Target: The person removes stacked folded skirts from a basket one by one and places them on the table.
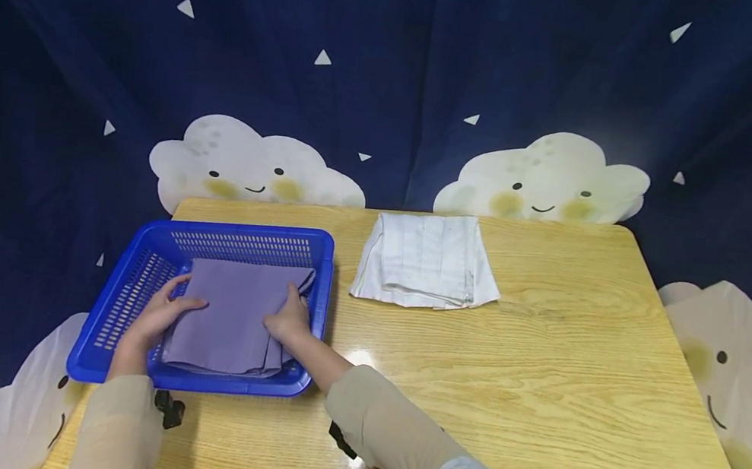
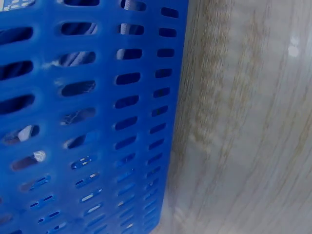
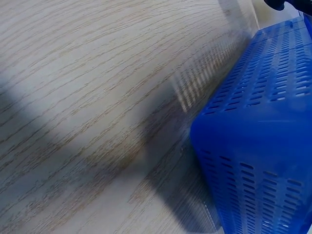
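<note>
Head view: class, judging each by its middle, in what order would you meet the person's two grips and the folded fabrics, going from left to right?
Left grip → purple folded fabric → right grip → white folded fabric.

Bright light leaves white glare on the tabletop (image 1: 540,374) in the head view, while both wrist views look dimmer and greyer, the left apparently out of focus, the right crossed by soft dark shadows (with slatted light beside the basket (image 3: 253,136)).
</note>
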{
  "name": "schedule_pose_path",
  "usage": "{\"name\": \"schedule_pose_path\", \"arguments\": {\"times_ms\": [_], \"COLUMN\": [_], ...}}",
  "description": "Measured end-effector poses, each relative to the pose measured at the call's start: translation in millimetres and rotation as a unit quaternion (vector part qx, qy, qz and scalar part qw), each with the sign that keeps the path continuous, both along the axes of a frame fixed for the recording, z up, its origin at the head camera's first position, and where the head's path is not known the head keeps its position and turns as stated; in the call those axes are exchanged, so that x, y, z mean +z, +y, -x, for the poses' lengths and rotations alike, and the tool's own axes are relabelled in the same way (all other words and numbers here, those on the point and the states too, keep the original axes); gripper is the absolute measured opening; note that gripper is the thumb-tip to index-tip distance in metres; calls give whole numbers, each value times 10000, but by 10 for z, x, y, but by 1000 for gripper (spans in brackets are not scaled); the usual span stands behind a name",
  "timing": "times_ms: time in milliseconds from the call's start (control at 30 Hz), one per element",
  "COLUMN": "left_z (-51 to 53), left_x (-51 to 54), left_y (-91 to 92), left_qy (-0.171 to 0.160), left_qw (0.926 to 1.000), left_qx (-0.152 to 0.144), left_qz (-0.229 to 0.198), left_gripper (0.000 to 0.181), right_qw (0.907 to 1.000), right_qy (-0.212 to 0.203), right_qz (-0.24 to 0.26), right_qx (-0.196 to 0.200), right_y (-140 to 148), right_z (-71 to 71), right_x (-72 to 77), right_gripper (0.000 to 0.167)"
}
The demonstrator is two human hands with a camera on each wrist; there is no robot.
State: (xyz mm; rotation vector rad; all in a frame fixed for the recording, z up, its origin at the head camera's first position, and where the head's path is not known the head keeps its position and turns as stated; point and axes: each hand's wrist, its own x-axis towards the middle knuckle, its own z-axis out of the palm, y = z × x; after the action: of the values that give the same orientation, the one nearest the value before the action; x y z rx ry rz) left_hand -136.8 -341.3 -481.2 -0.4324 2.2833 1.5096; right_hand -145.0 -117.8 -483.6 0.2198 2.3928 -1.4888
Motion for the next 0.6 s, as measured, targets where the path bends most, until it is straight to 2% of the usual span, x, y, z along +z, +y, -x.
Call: {"name": "schedule_pose_path", "arguments": {"times_ms": [333,600], "left_z": [9,5], "left_x": [6,26], "left_y": [-9,-20], "left_qy": [86,263], "left_qw": [9999,9995], "left_qx": [119,186], "left_qz": [33,-30], "left_gripper": [80,76], "right_qw": [9989,9970], "right_qy": [394,729], "right_qz": [-170,-38], "right_qx": [203,241], "right_y": [17,29], "right_z": [2,-15], "right_x": [14,28], "right_gripper": [76,75]}}
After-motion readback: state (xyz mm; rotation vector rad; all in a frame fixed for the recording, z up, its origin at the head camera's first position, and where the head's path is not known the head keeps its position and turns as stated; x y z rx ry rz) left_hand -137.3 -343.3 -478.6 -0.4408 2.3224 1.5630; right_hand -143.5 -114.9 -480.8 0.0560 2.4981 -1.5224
